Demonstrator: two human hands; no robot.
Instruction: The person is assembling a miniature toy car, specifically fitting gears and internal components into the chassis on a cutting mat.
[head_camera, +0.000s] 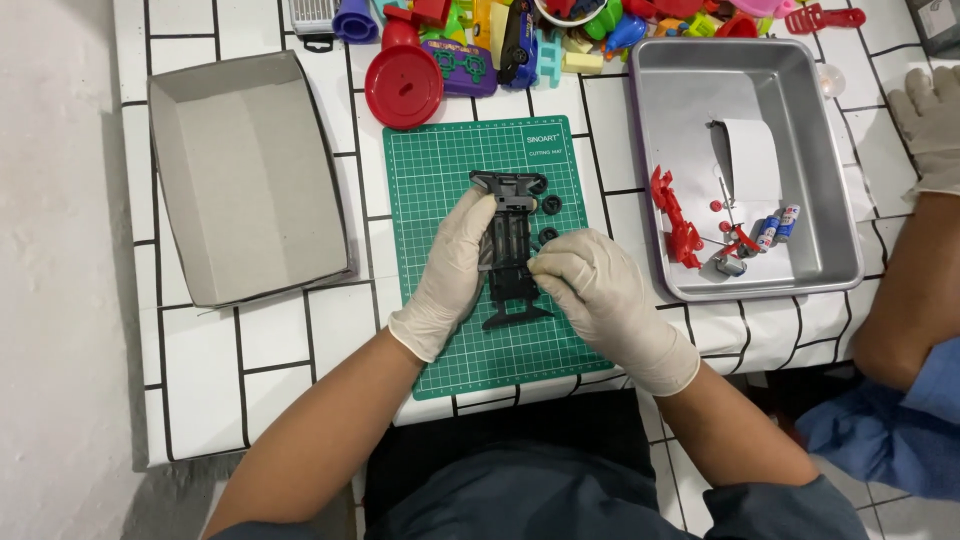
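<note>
1. A black plastic toy-car chassis (510, 250), long and flat with a wider cross-piece at its far end, lies on a green gridded cutting mat (440, 165) at the middle of the white table with black grid lines (250, 340).
2. The left hand (452, 270), in a cream latex glove, comes in from 7 o'clock and grasps the chassis along its left edge, fingers laid up its side.
3. The right hand (597, 290), gloved the same way, comes in from 5 o'clock; its fingertips pinch the right edge of the chassis near the middle.
4. Three small black wheel-like rings (552, 204) lie on the mat just beside the chassis at 2 o'clock from it, apart from both hands.
5. At 9 o'clock from the mat sits an open grey cardboard tray (245, 180), well apart from the hands.
6. At 3 o'clock from the mat stands a rectangular metal baking pan (830, 160). It holds a red plastic car body piece (675, 220), a white slip of paper (752, 160), small cylindrical batteries (778, 227) and some small red and metal parts.
7. At 12 o'clock, along the table's far edge, lies a heap of bright plastic toys (520, 40) with a round red plastic lid (403, 86) just touching the mat's top edge.
8. At 2 o'clock, on the far right, another person's gloved hand (930, 120) rests on the table just beside the pan, with a blue sleeve (880, 430) lower down at 4 o'clock.
</note>
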